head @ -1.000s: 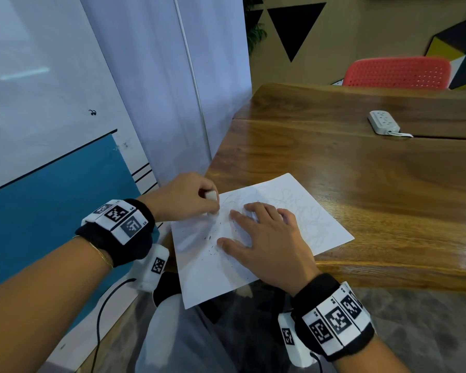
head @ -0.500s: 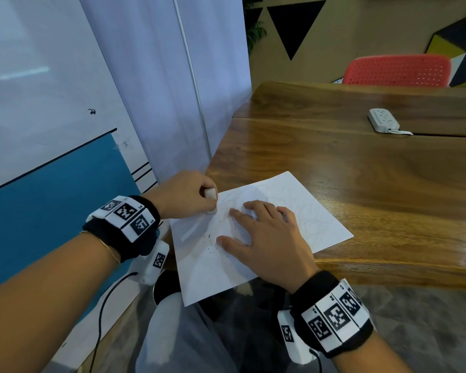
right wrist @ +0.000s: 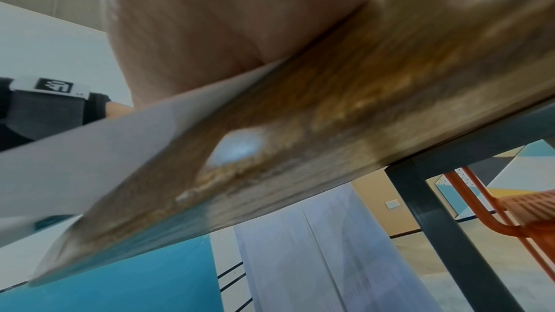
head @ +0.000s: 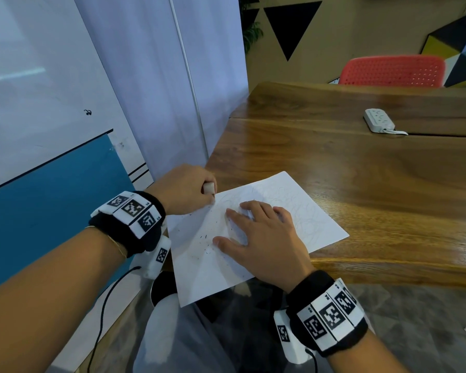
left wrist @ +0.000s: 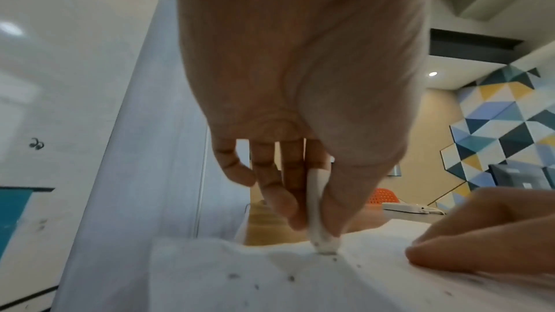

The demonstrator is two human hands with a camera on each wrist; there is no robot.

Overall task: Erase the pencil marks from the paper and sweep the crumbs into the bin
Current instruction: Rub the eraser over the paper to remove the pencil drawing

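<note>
White rubber met white paper at the sheet's far-left corner: the left hand (head: 183, 188) pinched a small white block eraser (left wrist: 320, 222) between thumb and curled fingers, its grubby lower end pressed onto the white sheet of paper (head: 301, 211). That sheet lay at the near-left corner of the brown wooden table (head: 361, 170), its near edge overhanging. The right hand (head: 264, 238) rested flat on the middle of the sheet, fingers straight and spread, pinning it. Faint grey pencil scribbles (head: 311, 224) showed on the right half, and dark eraser crumbs (head: 203, 239) were scattered over the left half. The bin could not be made out with any certainty. Erasing looked partly done. To do it well, I judged, the strokes should be short and run away from the pinning fingers, since the sheet rose in a ridge by the eraser in the left wrist view and could crease or tear; the holding hand should shift close to each patch worked.
</note>
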